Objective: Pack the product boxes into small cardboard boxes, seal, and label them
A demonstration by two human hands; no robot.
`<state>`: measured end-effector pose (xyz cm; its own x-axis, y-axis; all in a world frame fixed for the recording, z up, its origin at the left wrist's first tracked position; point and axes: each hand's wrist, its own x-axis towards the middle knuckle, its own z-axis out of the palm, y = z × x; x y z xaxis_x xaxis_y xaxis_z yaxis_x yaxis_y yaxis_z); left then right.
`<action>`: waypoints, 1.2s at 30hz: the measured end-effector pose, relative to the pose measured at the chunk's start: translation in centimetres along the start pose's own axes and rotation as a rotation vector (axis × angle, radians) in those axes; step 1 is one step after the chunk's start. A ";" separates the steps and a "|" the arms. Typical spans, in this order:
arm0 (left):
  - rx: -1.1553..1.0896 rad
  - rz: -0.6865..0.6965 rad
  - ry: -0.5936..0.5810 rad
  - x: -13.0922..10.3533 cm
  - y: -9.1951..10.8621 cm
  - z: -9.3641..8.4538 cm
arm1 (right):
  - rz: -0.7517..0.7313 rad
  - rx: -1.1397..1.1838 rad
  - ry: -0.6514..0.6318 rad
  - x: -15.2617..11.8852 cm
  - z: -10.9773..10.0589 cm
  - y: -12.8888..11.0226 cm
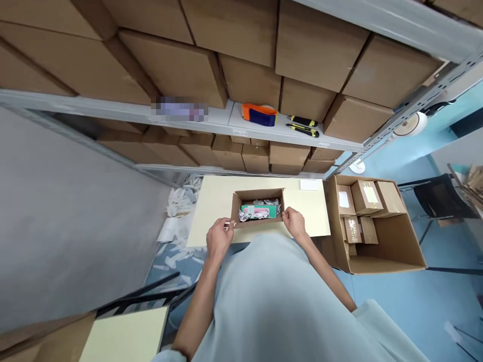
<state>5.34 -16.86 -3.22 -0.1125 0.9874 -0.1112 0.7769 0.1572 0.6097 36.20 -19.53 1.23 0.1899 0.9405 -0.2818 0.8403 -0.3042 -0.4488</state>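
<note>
A small open cardboard box (260, 194) rests on the pale yellow table in front of me. Inside it lies a green-and-pink package (272, 209), with crumpled printed paper (244, 215) packed around it. My left hand (220, 237) is closed at the box's near left corner, its fingers pinching the edge there. At the near right corner, my right hand (294, 221) is likewise closed on the box's edge. The box's outer near side is mostly out of sight from above.
A white card (308, 185) lies on the table (211, 201). Above stands a shelf (222, 116) with cartons, an orange-and-blue tape dispenser (259, 114) and yellow-black utility knives (303, 125). At right, a large carton (396, 241) holds several boxes. Paper scraps (183, 201) litter the left floor.
</note>
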 end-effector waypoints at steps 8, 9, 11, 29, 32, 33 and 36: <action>0.090 0.127 -0.296 2.8 2.7 1.9 | -0.084 0.008 -0.181 1.8 0.6 0.7; 0.082 0.149 -0.359 2.9 2.5 1.9 | -0.116 0.001 -0.235 1.9 0.5 0.9; 0.055 0.191 -0.463 3.1 2.1 1.9 | -0.156 0.003 -0.325 2.0 0.1 1.2; 0.109 0.253 -0.468 10.4 0.9 0.8 | 0.067 -0.131 -0.188 7.3 0.5 -2.2; 0.033 0.169 -0.504 9.9 0.5 1.3 | 0.177 -0.055 -0.197 7.3 0.7 -2.4; 0.003 0.145 -0.512 9.9 0.5 1.5 | 0.205 -0.033 -0.210 7.4 0.8 -2.6; -0.045 0.067 -0.518 10.6 0.8 2.1 | 0.280 -0.018 -0.238 8.0 0.9 -3.2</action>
<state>6.09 -6.35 -5.55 0.2665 0.8591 -0.4369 0.7432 0.1055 0.6607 34.58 -11.17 -0.36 0.2917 0.7592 -0.5818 0.7817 -0.5398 -0.3124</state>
